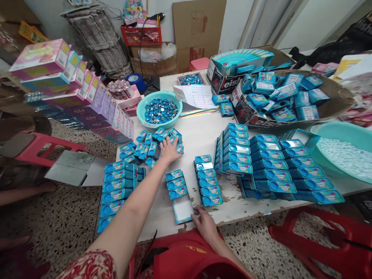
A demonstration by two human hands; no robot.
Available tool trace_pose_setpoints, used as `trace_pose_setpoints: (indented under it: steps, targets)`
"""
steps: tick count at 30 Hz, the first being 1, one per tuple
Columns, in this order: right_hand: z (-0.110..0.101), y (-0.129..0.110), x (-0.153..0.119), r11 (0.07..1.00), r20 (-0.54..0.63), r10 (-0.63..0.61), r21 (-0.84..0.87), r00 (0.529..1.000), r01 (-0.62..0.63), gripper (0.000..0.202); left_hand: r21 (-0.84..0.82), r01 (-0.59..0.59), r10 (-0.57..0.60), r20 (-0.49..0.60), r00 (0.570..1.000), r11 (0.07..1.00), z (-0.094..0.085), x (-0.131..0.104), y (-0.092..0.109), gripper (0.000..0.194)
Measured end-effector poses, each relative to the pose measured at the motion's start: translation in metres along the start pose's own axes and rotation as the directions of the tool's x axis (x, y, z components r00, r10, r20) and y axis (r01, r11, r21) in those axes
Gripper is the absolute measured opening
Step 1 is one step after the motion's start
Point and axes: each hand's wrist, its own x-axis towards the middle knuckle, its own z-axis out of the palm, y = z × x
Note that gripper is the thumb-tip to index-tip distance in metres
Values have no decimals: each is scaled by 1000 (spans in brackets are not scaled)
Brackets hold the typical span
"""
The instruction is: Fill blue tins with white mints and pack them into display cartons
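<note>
My left hand (169, 149) reaches out over a loose cluster of small blue caramel packs (143, 150). Its fingers are spread and rest on the packs at the cluster's right side. Near the table's front edge stands an open display box (183, 210) with a white inside, a row of 3 blue packs (177, 184) at its far end. The thumb and fingers of my right hand (205, 224) pinch the right wall of this box close to its near corner. Further right is a filled row of packs (208, 186).
Stacked filled boxes (273, 166) stand at the right, more rows (113, 190) at the left. A turquoise basin (140, 112) holds blue and silver lids. Beyond are a carton (334, 91) of packs and a basin (322, 135) of white pieces. Red stools (308, 228) flank the table.
</note>
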Motion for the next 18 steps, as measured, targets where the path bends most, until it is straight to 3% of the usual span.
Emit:
trace_pose_setpoints:
  steps: [3, 12, 15, 18]
  targets:
    - [2, -1, 3, 999, -3, 7, -39, 1000, -7, 33, -3, -3, 3, 53, 999, 1000, -7, 7, -5, 90]
    - [4, -2, 4, 999, -57, -40, -33, 998, 38, 31, -59, -82, 91, 173, 981, 995, -2, -10, -3, 98]
    - [10, 4, 1, 996, -126, -77, 22, 989, 81, 31, -59, -42, 53, 185, 981, 997, -15, -10, 2, 94]
    - [17, 12, -3, 989, -189, -93, 94, 978, 113, 36, -59, -29, 32, 56, 998, 998, -45, -28, 2, 91]
